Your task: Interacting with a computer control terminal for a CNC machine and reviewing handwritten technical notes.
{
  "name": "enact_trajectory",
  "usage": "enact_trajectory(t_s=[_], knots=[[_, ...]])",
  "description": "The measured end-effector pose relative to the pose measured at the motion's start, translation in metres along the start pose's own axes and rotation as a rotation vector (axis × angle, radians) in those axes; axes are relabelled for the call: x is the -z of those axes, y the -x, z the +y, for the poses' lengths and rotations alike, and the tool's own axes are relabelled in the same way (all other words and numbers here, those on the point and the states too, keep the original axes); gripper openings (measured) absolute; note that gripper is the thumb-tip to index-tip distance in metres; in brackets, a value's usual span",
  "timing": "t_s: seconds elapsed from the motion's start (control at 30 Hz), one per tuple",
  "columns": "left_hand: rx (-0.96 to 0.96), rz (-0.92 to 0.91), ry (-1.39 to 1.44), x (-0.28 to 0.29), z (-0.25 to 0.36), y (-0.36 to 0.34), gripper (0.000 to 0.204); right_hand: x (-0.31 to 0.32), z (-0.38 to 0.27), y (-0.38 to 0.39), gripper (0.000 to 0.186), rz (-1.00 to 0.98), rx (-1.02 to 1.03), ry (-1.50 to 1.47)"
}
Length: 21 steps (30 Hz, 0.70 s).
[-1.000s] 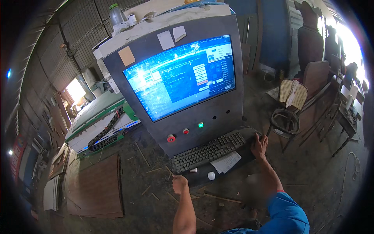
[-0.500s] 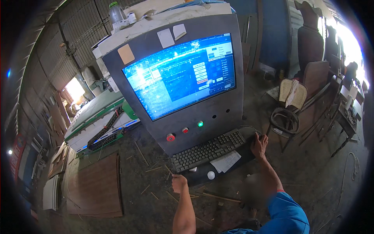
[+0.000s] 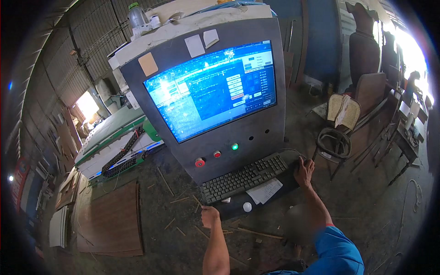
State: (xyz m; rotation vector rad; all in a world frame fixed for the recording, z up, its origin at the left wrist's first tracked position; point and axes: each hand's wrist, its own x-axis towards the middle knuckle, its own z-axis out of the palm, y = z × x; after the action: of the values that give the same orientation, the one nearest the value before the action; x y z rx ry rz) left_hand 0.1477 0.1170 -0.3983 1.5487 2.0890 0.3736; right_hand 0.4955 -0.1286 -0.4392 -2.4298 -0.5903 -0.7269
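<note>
Black keyboard (image 3: 245,178) at five o'clock on dark tray (image 3: 230,210); left hand (image 3: 211,217) at its seven o'clock, curled, right hand (image 3: 304,173) at three, both grasps impossible to tell; no shift within the last half-second, hence no new step apparent.

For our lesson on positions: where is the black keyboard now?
In the head view, below and right of centre, the black keyboard lies on the ledge between the green button and the white paper, with the right hand beside its right end.
</note>
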Motion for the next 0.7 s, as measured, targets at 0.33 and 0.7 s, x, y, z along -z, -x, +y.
enact_trajectory(t_s=[0.33,0.7], knots=[[0.017,-0.027,0.015,-0.004,-0.001,-0.006,0.058,0.001,0.0,-0.001,0.056,-0.034,-0.015,-0.004],[0.023,-0.01,0.016,-0.013,-0.008,-0.015,0.058,0.001,-0.002,0.0,0.055,-0.001,0.008,-0.017]])
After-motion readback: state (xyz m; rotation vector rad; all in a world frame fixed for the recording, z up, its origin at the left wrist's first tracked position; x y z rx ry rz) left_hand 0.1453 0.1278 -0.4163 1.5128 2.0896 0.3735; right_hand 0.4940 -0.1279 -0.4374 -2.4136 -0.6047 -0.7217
